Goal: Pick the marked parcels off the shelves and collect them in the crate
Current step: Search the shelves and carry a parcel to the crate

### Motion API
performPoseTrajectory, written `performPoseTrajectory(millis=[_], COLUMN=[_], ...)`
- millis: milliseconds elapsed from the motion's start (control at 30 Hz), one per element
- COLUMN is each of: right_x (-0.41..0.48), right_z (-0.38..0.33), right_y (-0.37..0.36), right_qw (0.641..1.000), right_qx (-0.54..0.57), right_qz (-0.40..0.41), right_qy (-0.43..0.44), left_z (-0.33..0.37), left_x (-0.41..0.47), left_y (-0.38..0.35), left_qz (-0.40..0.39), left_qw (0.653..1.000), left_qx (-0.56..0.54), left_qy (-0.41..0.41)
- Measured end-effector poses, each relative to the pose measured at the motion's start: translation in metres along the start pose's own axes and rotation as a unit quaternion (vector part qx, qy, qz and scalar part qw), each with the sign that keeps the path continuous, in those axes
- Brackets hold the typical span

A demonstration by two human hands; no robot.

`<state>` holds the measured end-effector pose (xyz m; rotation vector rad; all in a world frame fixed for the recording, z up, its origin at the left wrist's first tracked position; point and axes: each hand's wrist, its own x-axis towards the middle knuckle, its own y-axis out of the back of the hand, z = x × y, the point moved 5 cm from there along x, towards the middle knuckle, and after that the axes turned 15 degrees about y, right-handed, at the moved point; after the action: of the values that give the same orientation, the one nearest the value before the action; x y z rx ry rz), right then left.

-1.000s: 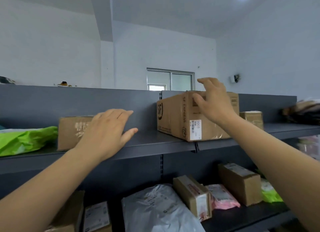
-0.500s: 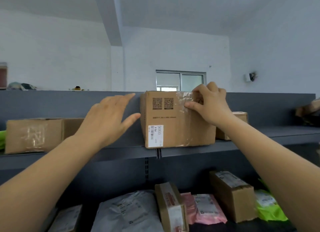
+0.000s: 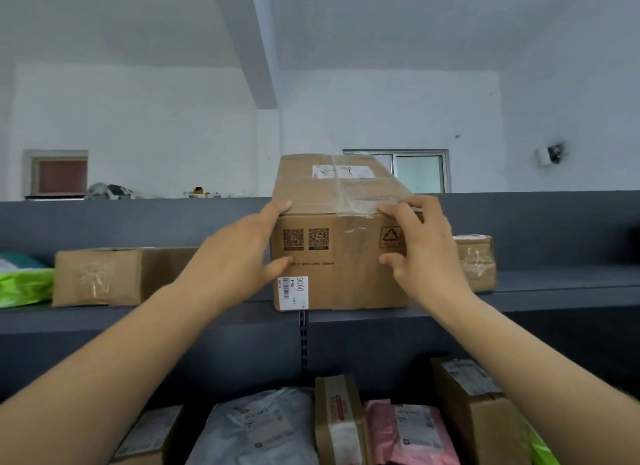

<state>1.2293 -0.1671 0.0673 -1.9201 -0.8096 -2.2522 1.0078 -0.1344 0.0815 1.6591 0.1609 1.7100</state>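
The left hand [image 3: 242, 256] and right hand [image 3: 424, 253] grip the box [image 3: 346, 253] at its upper corners; advise drawing it level off the shelf [image 3: 540, 296]

**A:** anyone able to read the print line under the QR codes on the big box [image 3: 343, 281]? way too small for me

**B:** nope. The left hand [image 3: 239, 260] also covers its left side, the right hand [image 3: 427, 253] hides part of the small box [image 3: 476, 260], and the lower-shelf parcels [image 3: 263, 430] are cut off at the bottom edge.
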Motion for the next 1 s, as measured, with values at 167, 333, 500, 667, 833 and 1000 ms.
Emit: performPoseTrajectory(millis=[167,333,500,667,833,1000], right_x=[-0.011,-0.018,-0.003,0.021,0.031,0.025], right_z=[-0.004,-0.008,-0.022,-0.033,-0.05,-0.065], right_y=[0.001,0.0,-0.004,-0.024,-0.064,-0.104], right_qw=[0.999,0.999,0.991,0.962,0.943,0.925], right_qx=[0.003,0.009,0.125,0.24,0.28,0.3], right_qz=[0.03,0.035,0.03,0.002,-0.056,-0.103], right_qy=[0.016,0.019,-0.032,-0.132,-0.169,-0.211], left_z=[0.003,-0.001,-0.025,-0.054,-0.088,-0.105], left_x=[-0.017,-0.023,-0.019,-0.005,0.008,0.007], left_y=[0.005,0.011,0.021,0.03,0.029,0.027], left_qz=[0.039,0.041,0.014,0.005,0.02,0.066], left_qw=[0.998,0.997,0.993,0.987,0.993,0.987], left_qx=[-0.055,-0.071,-0.106,-0.137,-0.021,0.141], left_qy=[-0.002,0.005,0.042,0.088,0.117,0.041])
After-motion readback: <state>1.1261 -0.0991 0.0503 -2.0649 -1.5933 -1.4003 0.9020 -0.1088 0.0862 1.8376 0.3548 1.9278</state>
